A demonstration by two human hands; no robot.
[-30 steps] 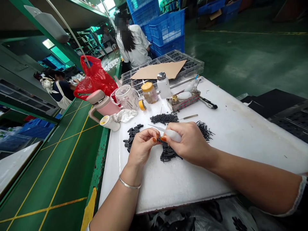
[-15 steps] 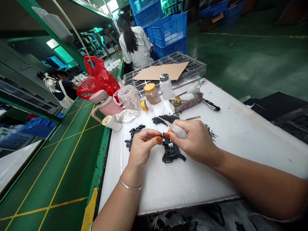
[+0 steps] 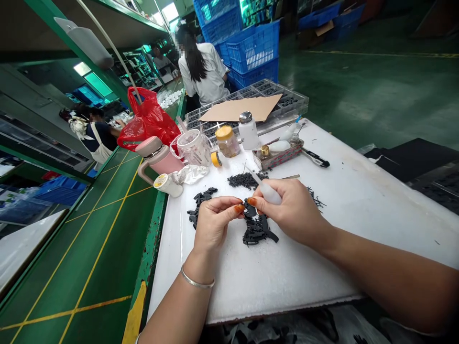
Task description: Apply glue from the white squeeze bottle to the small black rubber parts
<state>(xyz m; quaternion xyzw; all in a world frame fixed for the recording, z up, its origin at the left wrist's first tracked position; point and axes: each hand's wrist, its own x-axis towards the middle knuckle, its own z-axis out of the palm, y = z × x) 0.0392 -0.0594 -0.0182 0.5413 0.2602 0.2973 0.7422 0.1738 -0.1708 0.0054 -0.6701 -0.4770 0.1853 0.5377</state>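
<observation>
My left hand (image 3: 217, 220) is closed in a pinch at the middle of the white table. Between its fingertips and those of my right hand (image 3: 296, 208) is a small black plastic part (image 3: 250, 208), partly hidden by the fingers. My right hand also wraps around a white squeeze bottle (image 3: 271, 194), whose thin nozzle points up and to the left, away from the part. Just below the hands lies a pile of black plastic pieces (image 3: 256, 232). Beyond them is a heap of tiny black pieces (image 3: 245, 180). More black pieces (image 3: 200, 200) lie left, beside my left hand.
Thin black pins (image 3: 316, 198) lie right of my right hand. Behind stand a box of bottles (image 3: 281, 155), a cutter knife (image 3: 316, 157), a white pump bottle (image 3: 248, 131), a yellow-lidded jar (image 3: 227, 142) and a pink tumbler (image 3: 163, 157). A green conveyor (image 3: 103, 229) runs along the left.
The squeeze bottle has tilted slightly more upright in my right hand, its nozzle tip shifting right and up. Both hands keep their pinch on the black part, and the view has shifted slightly.
</observation>
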